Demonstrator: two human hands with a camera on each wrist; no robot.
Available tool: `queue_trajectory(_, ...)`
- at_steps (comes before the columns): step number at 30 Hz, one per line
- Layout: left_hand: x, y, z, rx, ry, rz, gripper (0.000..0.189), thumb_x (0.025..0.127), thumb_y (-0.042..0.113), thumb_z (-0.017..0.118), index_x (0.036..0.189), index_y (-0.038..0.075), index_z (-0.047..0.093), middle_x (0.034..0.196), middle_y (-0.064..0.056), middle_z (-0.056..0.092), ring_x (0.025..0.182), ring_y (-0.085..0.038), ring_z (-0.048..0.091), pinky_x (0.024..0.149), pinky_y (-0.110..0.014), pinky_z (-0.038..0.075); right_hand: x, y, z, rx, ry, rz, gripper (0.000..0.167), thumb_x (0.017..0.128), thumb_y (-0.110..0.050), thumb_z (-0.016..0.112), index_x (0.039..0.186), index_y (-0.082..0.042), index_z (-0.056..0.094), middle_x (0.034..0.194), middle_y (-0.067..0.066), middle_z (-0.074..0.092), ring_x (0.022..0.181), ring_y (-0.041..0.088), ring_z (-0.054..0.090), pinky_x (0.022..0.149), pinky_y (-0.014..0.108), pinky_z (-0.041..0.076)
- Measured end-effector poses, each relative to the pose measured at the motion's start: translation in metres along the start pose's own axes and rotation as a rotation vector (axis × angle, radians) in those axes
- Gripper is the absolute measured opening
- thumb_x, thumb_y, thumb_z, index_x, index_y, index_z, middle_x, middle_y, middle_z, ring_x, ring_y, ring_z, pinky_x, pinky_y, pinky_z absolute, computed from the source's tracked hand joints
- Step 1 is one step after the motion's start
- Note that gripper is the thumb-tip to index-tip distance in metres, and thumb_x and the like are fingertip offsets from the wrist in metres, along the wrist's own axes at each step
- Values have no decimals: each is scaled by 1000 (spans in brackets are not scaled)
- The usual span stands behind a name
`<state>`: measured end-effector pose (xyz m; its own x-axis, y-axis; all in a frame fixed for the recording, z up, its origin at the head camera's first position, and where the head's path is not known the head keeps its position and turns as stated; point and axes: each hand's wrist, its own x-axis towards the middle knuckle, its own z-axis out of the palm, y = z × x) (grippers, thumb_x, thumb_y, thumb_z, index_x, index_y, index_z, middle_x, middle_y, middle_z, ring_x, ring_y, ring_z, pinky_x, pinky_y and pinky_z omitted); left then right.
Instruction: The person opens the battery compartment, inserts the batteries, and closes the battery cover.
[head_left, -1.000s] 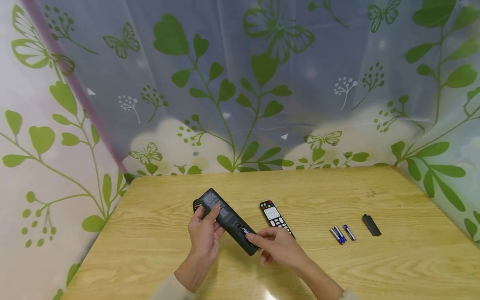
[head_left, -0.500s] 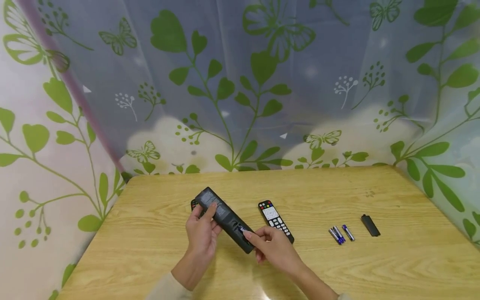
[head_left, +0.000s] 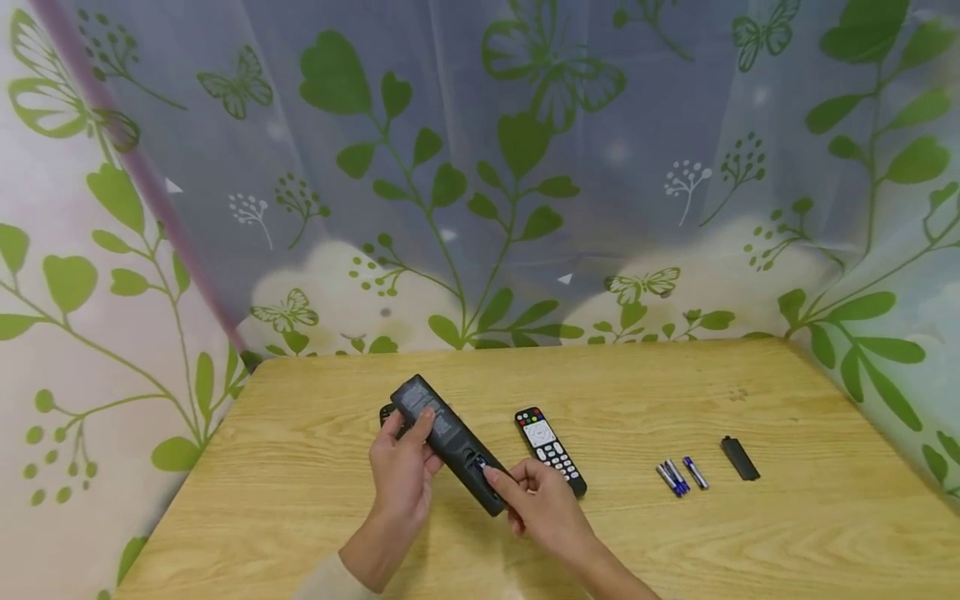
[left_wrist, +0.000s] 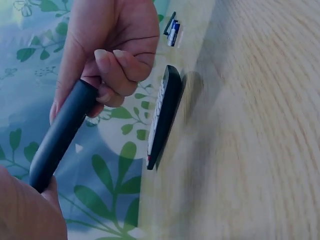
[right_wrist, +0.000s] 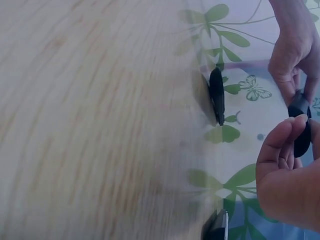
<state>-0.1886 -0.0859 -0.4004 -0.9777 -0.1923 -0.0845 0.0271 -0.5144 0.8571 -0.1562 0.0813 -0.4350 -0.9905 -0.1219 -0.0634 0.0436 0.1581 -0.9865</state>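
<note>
My left hand (head_left: 401,471) holds a black remote control (head_left: 459,440) above the table, back side up and tilted. The thumb lies on its back and the fingers go round its edge. The battery compartment (head_left: 480,458) is uncovered, with a silvery battery partly visible inside. At that end my right hand (head_left: 551,508) presses its thumb into the compartment, its other fingers curled beside and under the remote's end. The left wrist view shows the same remote (left_wrist: 65,130) edge-on between both hands; the compartment is hidden there.
A second remote (head_left: 551,454) lies button side up beyond the right hand. Another remote (head_left: 387,412) is mostly hidden behind the held one. Several batteries (head_left: 672,478) and a black battery cover (head_left: 740,458) lie at the right. A patterned curtain (head_left: 465,167) hangs behind the table (head_left: 315,442).
The right thumb stays at the compartment and has shifted slightly. Less of the battery shows than a second ago. Both hands and the remote have drifted a little left in view.
</note>
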Motion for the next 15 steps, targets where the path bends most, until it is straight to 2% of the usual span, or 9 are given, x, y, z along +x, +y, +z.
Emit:
queue_trajectory(9,-1,-5,-2,1,15,-2,40,97,3,52,135,-3,41,103,-17,63,83,-21,68,71,-31,57,-3,-1,-2,-73,-37,-48,39,91,-40,64,92,-1,59,62,5,57,46,12,52,42,24,44)
queue_trajectory(15,0,-6,-2,-2,-3,20,41,97,3,54,135,-1,42,103,-18,65,85,-23,68,74,-33,57,-2,-2,-2,-142,-9,-44,43,88,-47,65,83,-4,59,53,2,55,41,12,49,39,22,38)
